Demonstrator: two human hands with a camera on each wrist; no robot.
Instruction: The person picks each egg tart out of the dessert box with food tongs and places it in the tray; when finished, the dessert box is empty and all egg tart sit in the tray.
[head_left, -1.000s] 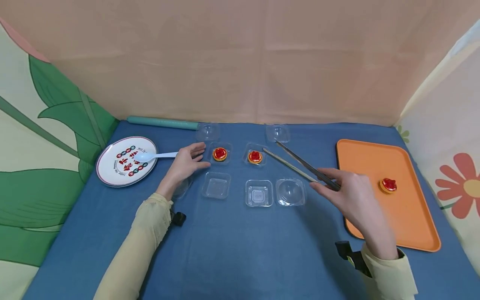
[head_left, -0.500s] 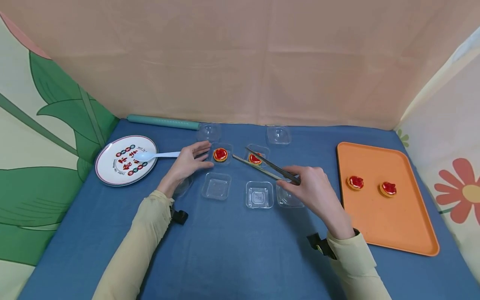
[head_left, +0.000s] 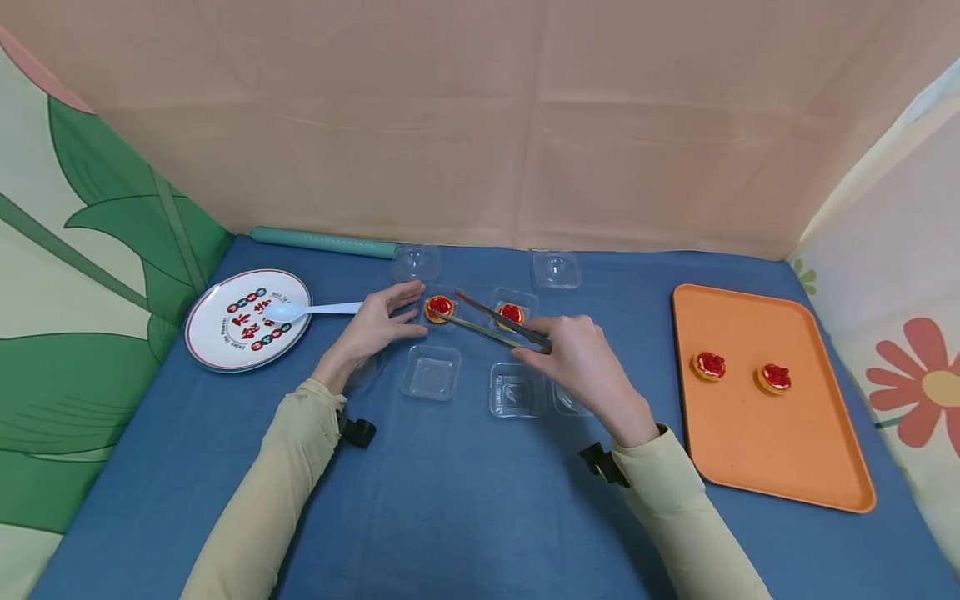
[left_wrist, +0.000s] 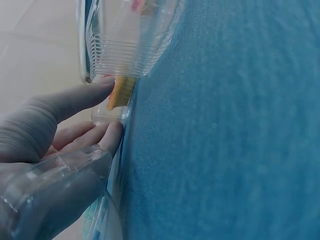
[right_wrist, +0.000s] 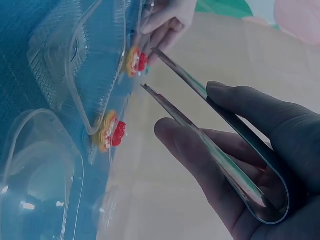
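My right hand (head_left: 585, 367) holds metal tongs (head_left: 480, 330), their arms spread with nothing between the tips. The tips hang close by a small red-topped tart (head_left: 438, 309) in a clear plastic box. A second tart (head_left: 512, 314) sits in another clear box (head_left: 527, 300), partly behind the tongs. In the right wrist view, thumb and fingers lie on the two tong arms (right_wrist: 225, 162). My left hand (head_left: 375, 327) rests beside the left tart's box, fingers loosely extended; the left wrist view shows its fingertips right by that box and the tart's yellow crust (left_wrist: 121, 92).
Two tarts (head_left: 708, 366) lie on an orange tray (head_left: 780, 450) at right. Bare clear boxes (head_left: 431, 372) stand in front, with clear lids (head_left: 557, 270) behind and beside. A white plate (head_left: 213, 337) with a spoon (head_left: 330, 308) is at left, a teal roll (head_left: 322, 242) behind.
My right hand has carried the tongs left, from near the tray across the right tart to the left one, uncovering a second tart on the tray. The left hand has barely moved.
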